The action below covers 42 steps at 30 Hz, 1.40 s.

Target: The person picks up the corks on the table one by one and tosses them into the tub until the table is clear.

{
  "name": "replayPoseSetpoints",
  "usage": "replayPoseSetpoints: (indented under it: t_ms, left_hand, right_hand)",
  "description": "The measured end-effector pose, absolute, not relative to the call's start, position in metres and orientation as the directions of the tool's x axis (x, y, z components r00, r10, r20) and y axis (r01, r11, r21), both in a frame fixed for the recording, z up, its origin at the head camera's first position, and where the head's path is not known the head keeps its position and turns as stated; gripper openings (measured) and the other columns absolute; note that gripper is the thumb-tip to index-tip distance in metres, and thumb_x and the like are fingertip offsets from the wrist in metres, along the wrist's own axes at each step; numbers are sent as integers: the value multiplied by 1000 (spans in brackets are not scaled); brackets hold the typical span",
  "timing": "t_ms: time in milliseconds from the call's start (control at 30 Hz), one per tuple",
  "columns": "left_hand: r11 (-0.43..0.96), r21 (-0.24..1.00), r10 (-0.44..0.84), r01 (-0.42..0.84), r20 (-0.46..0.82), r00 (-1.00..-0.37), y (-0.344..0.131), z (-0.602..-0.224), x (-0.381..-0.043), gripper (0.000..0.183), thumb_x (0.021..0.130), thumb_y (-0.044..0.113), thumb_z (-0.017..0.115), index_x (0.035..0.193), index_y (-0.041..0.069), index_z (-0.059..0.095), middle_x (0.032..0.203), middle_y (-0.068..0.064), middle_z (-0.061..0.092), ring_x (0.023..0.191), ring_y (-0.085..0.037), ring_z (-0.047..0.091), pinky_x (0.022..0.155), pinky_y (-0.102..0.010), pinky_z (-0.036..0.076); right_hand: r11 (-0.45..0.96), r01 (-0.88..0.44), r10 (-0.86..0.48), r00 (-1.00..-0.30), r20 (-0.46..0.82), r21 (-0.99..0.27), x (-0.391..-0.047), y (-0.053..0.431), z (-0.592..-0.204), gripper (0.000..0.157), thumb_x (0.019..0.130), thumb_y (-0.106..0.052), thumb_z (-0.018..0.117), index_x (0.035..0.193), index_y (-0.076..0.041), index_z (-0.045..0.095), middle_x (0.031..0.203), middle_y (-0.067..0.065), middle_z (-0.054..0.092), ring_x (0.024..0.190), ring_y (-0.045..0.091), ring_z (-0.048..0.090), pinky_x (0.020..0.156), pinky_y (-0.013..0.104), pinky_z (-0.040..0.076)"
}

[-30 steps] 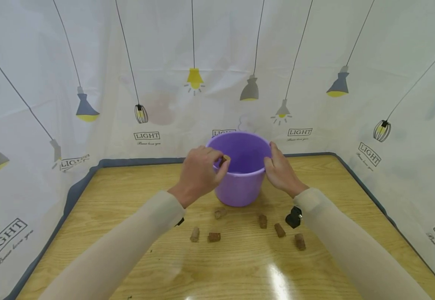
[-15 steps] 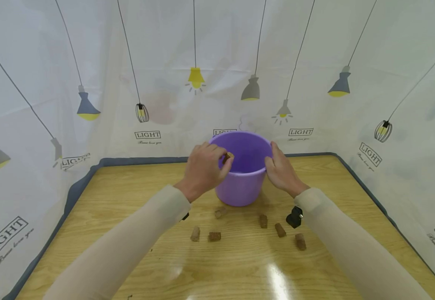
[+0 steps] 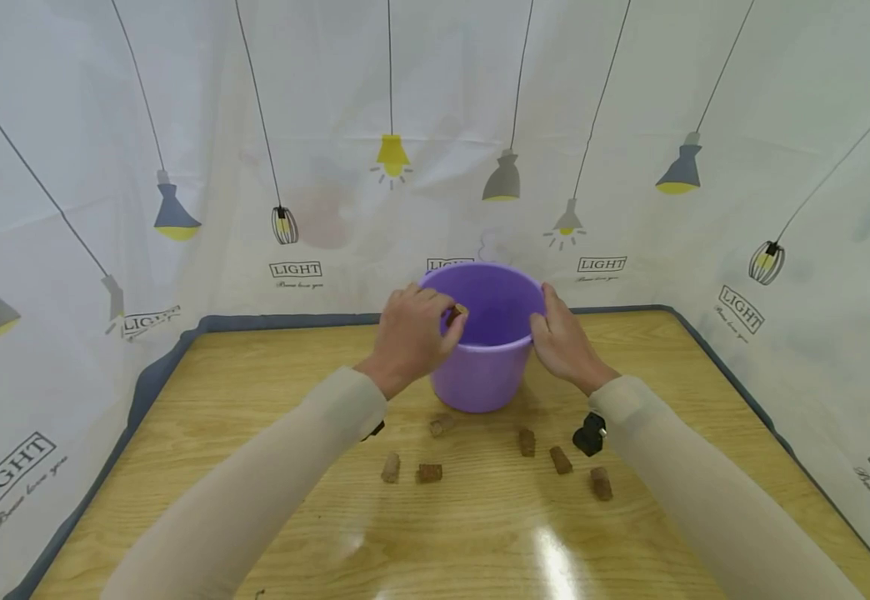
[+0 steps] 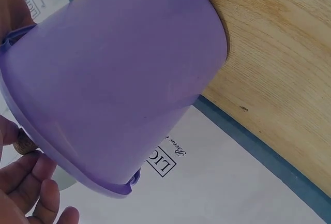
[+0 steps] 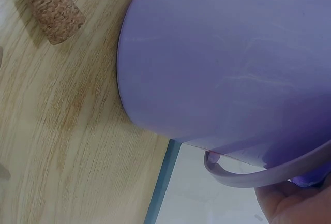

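Observation:
A purple bucket stands upright toward the back of the table. My left hand pinches a cork between thumb and fingers, at the left side of the bucket's mouth. In the left wrist view that cork shows just beside the rim. With my right hand I grip the bucket's right rim; part of that hand appears below the bucket's handle in the right wrist view. How much lies on the bucket's floor is hidden.
Several corks lie on the wooden table before the bucket: a pale cork, a darker cork, and at right a cork and another cork. A lamp-printed cloth encloses the back and sides.
My left hand has shifted slightly right with the cork, then stayed nearly still over the rim. My right hand and the bucket have hardly moved.

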<state>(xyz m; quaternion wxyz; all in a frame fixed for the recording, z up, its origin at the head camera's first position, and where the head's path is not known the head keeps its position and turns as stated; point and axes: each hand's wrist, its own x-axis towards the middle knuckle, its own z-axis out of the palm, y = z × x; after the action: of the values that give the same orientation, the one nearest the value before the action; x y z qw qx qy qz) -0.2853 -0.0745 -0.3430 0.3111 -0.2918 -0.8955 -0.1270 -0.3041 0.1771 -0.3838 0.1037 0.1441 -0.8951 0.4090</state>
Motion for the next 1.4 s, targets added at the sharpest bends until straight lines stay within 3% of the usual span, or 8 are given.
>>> replayPoseSetpoints:
  t_ms: [233,467,567,967,1400]
  left_hand:
    - [826,29,445,563,580,-682,-72,-342,-288,25,100,32,64,87,12,72,81,0,67,75,-21,54,72,-37,49]
    - [855,2,444,518,511,-736,-72,-341,-288,40,100,42,64,116,7,75,108,-8,75,100,-27,63,92,-43,52]
    - [856,20,436,517,510,-741,-73,-341,-287,42,100,42,64,118,6,74,112,-9,75,103,-28,63,94,-43,52]
    - [813,95,406,575,614,-676,-80,-344,-284,36,96,35,71,111,3,75,106,-11,76,93,-30,65,87,-45,54]
    - [799,38,408,600,700,-587,-96,-351,-279,33,94,33,70,106,3,76,99,-12,76,87,-29,67,76,-41,56]
  right_hand:
    - [624,-349,-170,-934,314,-699,-304,177,-384,65,106,-19,31,161,7,8,164,30,21,153,41,18,125,54,15]
    - [618,-348,-181,-936,303,-705,-303,177,-383,65,106,-21,30,161,6,6,164,29,20,153,41,18,125,55,15]
    - [614,-349,-184,-935,302,-708,-303,177,-383,65,106,-20,30,161,5,6,164,28,21,153,41,18,125,55,16]
    - [605,-364,-189,-930,317,-708,-303,177,-384,64,106,-18,30,161,6,8,163,28,23,153,41,20,124,56,17]
    - [593,-366,-188,-929,318,-717,-303,177,-384,64,106,-17,31,161,6,8,164,28,23,153,40,20,124,55,16]
